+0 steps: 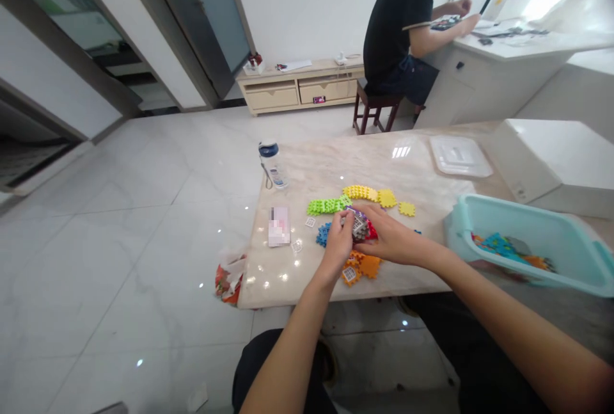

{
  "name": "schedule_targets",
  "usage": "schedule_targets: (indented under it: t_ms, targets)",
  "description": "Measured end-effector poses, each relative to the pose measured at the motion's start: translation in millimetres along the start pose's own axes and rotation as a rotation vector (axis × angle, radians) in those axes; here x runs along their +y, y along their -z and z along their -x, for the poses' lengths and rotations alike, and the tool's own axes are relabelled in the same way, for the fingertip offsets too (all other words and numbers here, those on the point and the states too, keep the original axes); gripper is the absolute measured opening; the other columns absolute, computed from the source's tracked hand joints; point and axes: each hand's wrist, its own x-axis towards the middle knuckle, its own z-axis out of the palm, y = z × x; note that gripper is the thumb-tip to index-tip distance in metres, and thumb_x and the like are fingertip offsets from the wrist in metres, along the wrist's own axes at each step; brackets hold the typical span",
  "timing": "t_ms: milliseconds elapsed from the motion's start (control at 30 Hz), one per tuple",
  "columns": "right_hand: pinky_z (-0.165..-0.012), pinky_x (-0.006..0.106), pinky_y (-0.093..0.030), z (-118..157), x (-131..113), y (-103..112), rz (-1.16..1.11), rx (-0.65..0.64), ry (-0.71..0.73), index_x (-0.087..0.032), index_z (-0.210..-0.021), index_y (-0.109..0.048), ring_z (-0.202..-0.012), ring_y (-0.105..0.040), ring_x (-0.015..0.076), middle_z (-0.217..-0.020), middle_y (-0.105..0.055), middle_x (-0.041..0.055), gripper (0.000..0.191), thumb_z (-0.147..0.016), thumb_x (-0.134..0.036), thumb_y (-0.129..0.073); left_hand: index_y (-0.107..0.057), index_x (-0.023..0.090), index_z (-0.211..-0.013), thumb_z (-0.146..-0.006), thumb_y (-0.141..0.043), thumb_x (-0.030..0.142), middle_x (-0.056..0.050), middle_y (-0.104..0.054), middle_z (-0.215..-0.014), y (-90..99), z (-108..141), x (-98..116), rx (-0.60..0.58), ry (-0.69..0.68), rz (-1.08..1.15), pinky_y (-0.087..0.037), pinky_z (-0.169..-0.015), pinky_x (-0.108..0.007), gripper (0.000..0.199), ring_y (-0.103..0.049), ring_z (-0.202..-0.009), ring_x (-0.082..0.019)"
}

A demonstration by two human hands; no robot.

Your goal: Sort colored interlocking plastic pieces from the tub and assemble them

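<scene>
Above the marble-topped table, my left hand (338,242) and my right hand (389,235) are closed round a grey interlocking plastic tile piece (359,226) with a lattice face. Whether it is one tile or several together I cannot tell. Red and purple pieces show partly behind my fingers. Blue tiles (323,233) lie left of my left hand, and orange tiles (368,265) lie below my hands. Beyond are a row of green tiles (326,206) and a row of yellow tiles (359,192). Small white window lattices (297,246) lie to the left.
A teal bin (527,209) holding more pieces stands at the right, near a clear plastic lid (460,157) and a white box (551,158). A water bottle (272,166) and a pink card (279,227) are at the left. A person (400,23) sits beyond.
</scene>
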Motion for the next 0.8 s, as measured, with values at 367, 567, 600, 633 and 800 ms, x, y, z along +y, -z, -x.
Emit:
schedule_targets:
  t_ms: [367, 567, 600, 633, 800]
  targets:
    - [-0.121, 0.051, -0.049, -7.4, -13.3, -29.2, 0.008, -0.018, 0.021, -0.011, -0.154, -0.047, -0.147, -0.057, 0.0347, -0.152, -0.057, 0.0273, 0.077, -0.080, -0.008, -0.069, -0.065, 0.024, -0.121, -0.104, -0.061, 0.042, -0.012, -0.076, -0.125, 6.4, 18.4, 7.4, -0.010, -0.094, -0.227, -0.048, -0.111, -0.041, 0.025, -0.069, -0.123, -0.029]
    - [-0.112, 0.042, -0.053, -26.3, -40.5, -21.6, -0.038, -0.211, 0.028, -0.014, -0.131, -0.062, -0.126, -0.068, 0.0290, -0.130, -0.071, 0.0178, 0.051, -0.081, -0.007, -0.065, -0.069, 0.025, -0.119, -0.101, -0.064, 0.049, -0.011, -0.075, -0.127, 30.2, 35.0, 18.0, 0.065, -0.055, -0.159, -0.049, -0.113, -0.039, 0.030, -0.064, -0.133, -0.030]
    - [-0.114, 0.042, -0.051, -27.9, -42.1, -23.0, -0.027, -0.204, 0.022, -0.015, -0.130, -0.062, -0.128, -0.067, 0.0289, -0.131, -0.070, 0.0177, 0.049, -0.082, -0.006, -0.064, -0.069, 0.025, -0.118, -0.101, -0.065, 0.050, -0.011, -0.075, -0.126, 32.6, 36.9, 18.4, 0.072, -0.040, -0.138, -0.051, -0.111, -0.039, 0.030, -0.065, -0.131, -0.030]
    - [-0.115, 0.042, -0.050, -29.0, -42.6, -24.7, -0.023, -0.194, 0.024, -0.015, -0.129, -0.062, -0.130, -0.066, 0.0288, -0.133, -0.069, 0.0179, 0.048, -0.082, -0.006, -0.062, -0.070, 0.025, -0.116, -0.100, -0.066, 0.051, -0.011, -0.075, -0.124, 34.3, 37.6, 18.5, 0.083, -0.033, -0.125, -0.052, -0.109, -0.038, 0.030, -0.066, -0.129, -0.029]
    - [-0.113, 0.040, -0.051, -27.9, -35.4, -26.9, -0.027, -0.166, 0.024, -0.016, -0.130, -0.058, -0.128, -0.065, 0.0266, -0.134, -0.067, 0.0177, 0.042, -0.089, -0.008, -0.063, -0.068, 0.024, -0.117, -0.095, -0.073, 0.053, -0.008, -0.076, -0.103, 31.7, 26.9, 16.6, 0.082, -0.055, -0.122, -0.060, -0.081, -0.032, 0.036, -0.074, -0.098, -0.025]
